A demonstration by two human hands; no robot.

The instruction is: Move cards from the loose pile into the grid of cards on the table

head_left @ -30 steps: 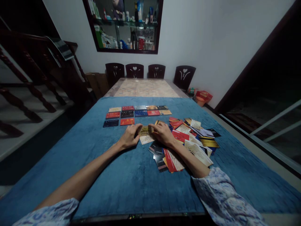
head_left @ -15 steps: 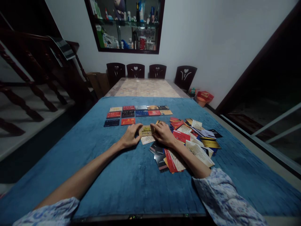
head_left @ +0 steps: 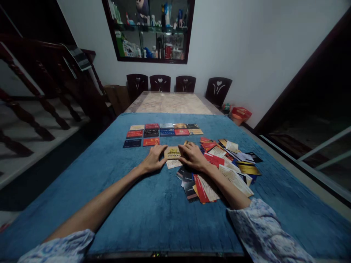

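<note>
Between my two hands is a gold card (head_left: 173,152) with yellow and dark print. My left hand (head_left: 154,159) pinches its left edge between thumb and fingers. On the right edge, the fingers and thumb of my right hand (head_left: 193,157) close on the same card. A pale card (head_left: 173,164) lies on the cloth just below it, partly covered. Another card's corner shows behind my right fingers. Under and beside my right forearm spreads a loose pile of cards, among them a red card (head_left: 214,159), a gold-and-black card (head_left: 249,168) and a dark card (head_left: 190,191).
Beyond my hands, cards lie in neat rows, with a dark blue card (head_left: 132,143) and an orange-red card (head_left: 151,141) in the nearest row. A blue cloth (head_left: 123,219) covers the near table. Dark chairs (head_left: 185,84) stand at the far end.
The gold card now lies flatter, facing up more plainly between my hands. The whole view has shifted slightly; the rows and the pile stay as they were.
</note>
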